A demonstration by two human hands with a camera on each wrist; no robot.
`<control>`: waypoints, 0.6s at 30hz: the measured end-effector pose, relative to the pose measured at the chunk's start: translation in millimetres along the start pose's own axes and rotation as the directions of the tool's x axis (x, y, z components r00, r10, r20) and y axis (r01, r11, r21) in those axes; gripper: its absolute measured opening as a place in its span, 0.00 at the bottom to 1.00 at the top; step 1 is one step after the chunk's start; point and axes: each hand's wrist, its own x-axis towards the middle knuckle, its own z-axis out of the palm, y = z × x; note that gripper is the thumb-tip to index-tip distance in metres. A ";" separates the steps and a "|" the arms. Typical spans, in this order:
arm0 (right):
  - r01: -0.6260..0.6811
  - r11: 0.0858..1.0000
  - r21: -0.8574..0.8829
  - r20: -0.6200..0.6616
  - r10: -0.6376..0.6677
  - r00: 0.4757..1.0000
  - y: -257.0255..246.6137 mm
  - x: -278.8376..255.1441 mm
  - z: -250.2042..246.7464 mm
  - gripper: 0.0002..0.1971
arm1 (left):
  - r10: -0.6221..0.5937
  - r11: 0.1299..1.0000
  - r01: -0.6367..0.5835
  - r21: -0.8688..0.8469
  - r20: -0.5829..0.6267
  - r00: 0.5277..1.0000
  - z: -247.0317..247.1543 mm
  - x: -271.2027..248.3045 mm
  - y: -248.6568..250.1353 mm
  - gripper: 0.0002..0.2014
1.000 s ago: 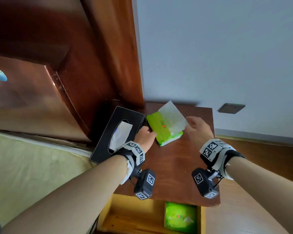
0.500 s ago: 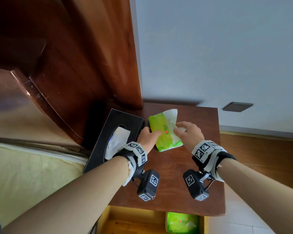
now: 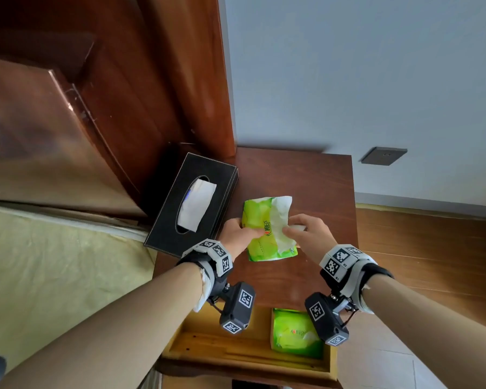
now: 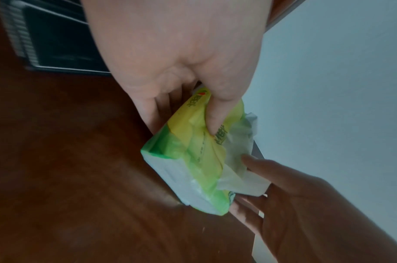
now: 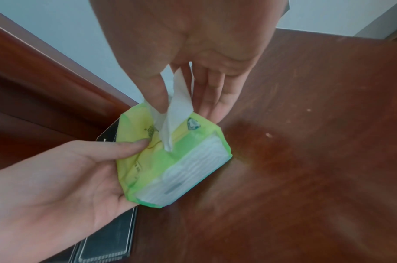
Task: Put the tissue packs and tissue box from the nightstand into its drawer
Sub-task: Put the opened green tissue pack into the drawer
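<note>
A green tissue pack [image 3: 260, 242] is tilted up off the nightstand top [image 3: 314, 175], with one corner near the wood. My left hand [image 3: 243, 231] grips its left side, thumb on top [image 4: 215, 115]. My right hand [image 3: 291, 228] pinches the loose white tissue [image 5: 178, 108] that sticks out of the pack's opening, and its other fingers lie along the pack's right side. The black tissue box [image 3: 194, 203] stands at the nightstand's back left, a white tissue poking from its slot. A second green pack [image 3: 292, 332] lies in the open drawer [image 3: 208, 343] at its right end.
A dark wooden headboard [image 3: 110, 122] and the bed's mattress [image 3: 54, 270] are to the left. The wall [image 3: 362, 80] with a dark switch plate [image 3: 383, 155] is behind. The drawer's left part shows bare wood. Wood floor lies to the right.
My right hand moved left and took hold of the loose tissue, folding it down over the pack. Both hands drew the pack nearer and tilted it up.
</note>
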 end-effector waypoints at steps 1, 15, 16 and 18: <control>0.001 1.000 0.028 0.009 -0.002 1.000 4.2 -8.1 2.1 0.12 | 0.003 1.000 -0.003 0.006 -0.006 1.000 -1.0 -8.4 -4.9 0.08; 0.013 0.994 0.110 0.052 -0.019 0.998 83.7 -132.1 45.4 0.17 | 0.033 0.999 -0.032 0.027 -0.067 0.997 -31.4 -112.1 -125.5 0.14; -0.005 0.994 0.105 0.061 -0.001 0.998 94.1 -134.9 49.6 0.17 | 0.026 0.999 -0.024 0.037 -0.066 0.998 -34.0 -113.1 -134.8 0.13; -0.037 0.995 0.087 0.068 0.031 0.997 114.1 -139.9 59.1 0.18 | 0.001 0.998 0.003 0.058 -0.074 0.997 -40.2 -113.6 -153.2 0.10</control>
